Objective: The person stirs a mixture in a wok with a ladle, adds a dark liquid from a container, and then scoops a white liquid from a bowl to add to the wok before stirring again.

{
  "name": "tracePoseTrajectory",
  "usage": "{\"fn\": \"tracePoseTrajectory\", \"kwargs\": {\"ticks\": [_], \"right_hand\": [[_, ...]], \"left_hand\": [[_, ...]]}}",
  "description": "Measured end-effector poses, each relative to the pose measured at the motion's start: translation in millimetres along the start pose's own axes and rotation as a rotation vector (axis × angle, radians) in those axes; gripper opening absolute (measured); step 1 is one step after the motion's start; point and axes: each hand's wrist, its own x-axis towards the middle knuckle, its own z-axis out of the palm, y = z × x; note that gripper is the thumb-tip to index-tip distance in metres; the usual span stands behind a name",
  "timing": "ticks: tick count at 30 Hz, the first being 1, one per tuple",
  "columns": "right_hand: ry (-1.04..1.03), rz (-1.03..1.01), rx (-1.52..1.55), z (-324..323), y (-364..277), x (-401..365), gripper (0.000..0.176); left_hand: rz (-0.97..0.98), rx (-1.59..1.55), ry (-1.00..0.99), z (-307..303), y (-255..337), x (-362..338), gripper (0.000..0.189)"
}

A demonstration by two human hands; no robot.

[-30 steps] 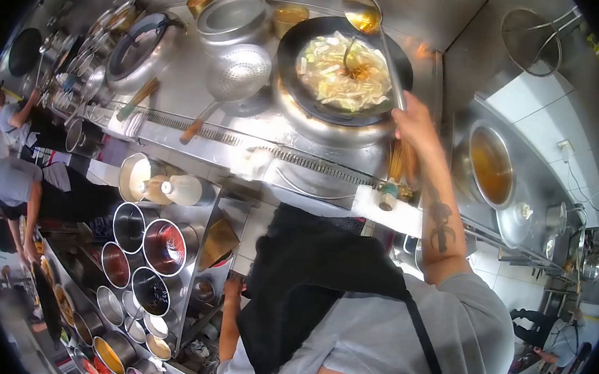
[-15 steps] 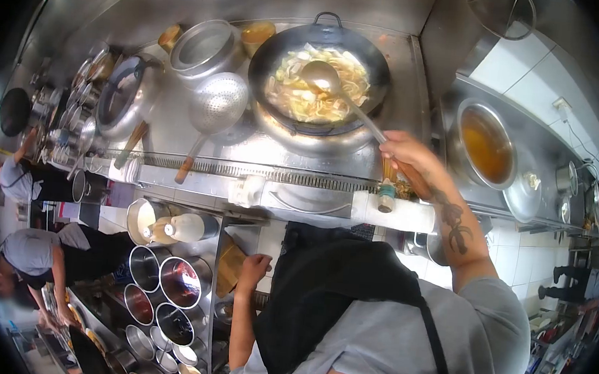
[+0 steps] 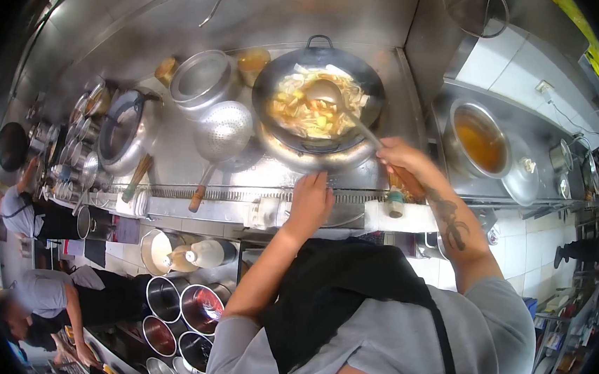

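A ladle [image 3: 325, 91] has its round metal bowl down among pale sliced vegetables or noodles [image 3: 313, 121] in a black wok [image 3: 265, 93]. My right hand [image 3: 404, 156] is closed around the ladle's handle, to the right of the wok. Below the wok, at the stove's front edge, is my left hand [image 3: 310, 200]. Its fingers are loosely bent and point towards the wok's near side, apart from the near wok handle [image 3: 320, 146]. Nothing shows in that hand. Steam blurs the food.
Left of the wok lie a perforated skimmer [image 3: 224, 130], a metal pot [image 3: 202, 81] and a brush [image 3: 138, 178]. A bowl of brown liquid [image 3: 479, 138] stands at right. Sauce pots [image 3: 202, 309] stand at lower left, near a co-worker [image 3: 51, 297].
My left hand has risen from beside my body to the stove's front edge. My right hand still grips the ladle, whose bowl remains in the food. The view has shifted slightly.
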Motion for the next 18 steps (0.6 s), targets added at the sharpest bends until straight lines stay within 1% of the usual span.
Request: {"fn": "tracePoseTrajectory", "kwargs": {"ticks": [1, 2, 3, 5, 8, 9, 10, 11, 12, 15, 16, 18], "right_hand": [[0.055, -0.048, -0.188, -0.9, 7.0, 13.4, 0.019], [0.205, -0.092, -0.529, 8.7, 28.7, 48.8, 0.026], [0.354, -0.130, -0.870, 24.4, 44.3, 79.5, 0.033], [0.306, -0.099, -0.702, 61.6, 30.3, 78.4, 0.028], [0.142, -0.132, -0.170, 65.0, 34.1, 63.0, 0.028], [0.061, -0.071, -0.085, 47.9, 33.6, 60.6, 0.024], [0.032, -0.079, -0.107, 28.3, 29.1, 56.5, 0.019], [0.038, -0.059, -0.212, 17.9, 9.7, 40.1, 0.015], [0.041, -0.038, -0.318, 10.8, -11.3, 21.7, 0.012], [0.183, -0.092, -0.452, 3.6, -32.8, 6.1, 0.015], [0.346, -0.151, -0.633, -1.0, -31.4, 22.6, 0.018], [0.662, -0.243, -0.974, 1.2, 1.5, 63.4, 0.023]], "left_hand": [[0.081, 0.032, 0.086, 4.8, -1.9, 13.4, 0.029], [0.165, 0.061, 0.173, 9.3, -5.4, 26.7, 0.029], [0.186, 0.110, 0.158, 15.8, -12.2, 37.6, 0.027], [0.225, 0.205, 0.133, 35.7, -30.2, 54.7, 0.025], [0.128, 0.144, -0.084, 55.4, -52.6, 71.3, 0.016], [0.091, 0.098, -0.090, 56.6, -55.0, 77.3, 0.015], [0.053, 0.050, -0.096, 57.6, -56.3, 82.5, 0.014], [0.011, 0.001, -0.104, 59.5, -56.8, 84.2, 0.015], [0.009, -0.004, -0.074, 62.9, -57.1, 84.2, 0.016], [0.009, 0.001, -0.012, 63.7, -54.8, 80.6, 0.018], [0.021, 0.014, -0.002, 55.8, -50.0, 82.0, 0.018], [0.026, 0.003, -0.010, 54.2, -50.2, 76.3, 0.018]]}}
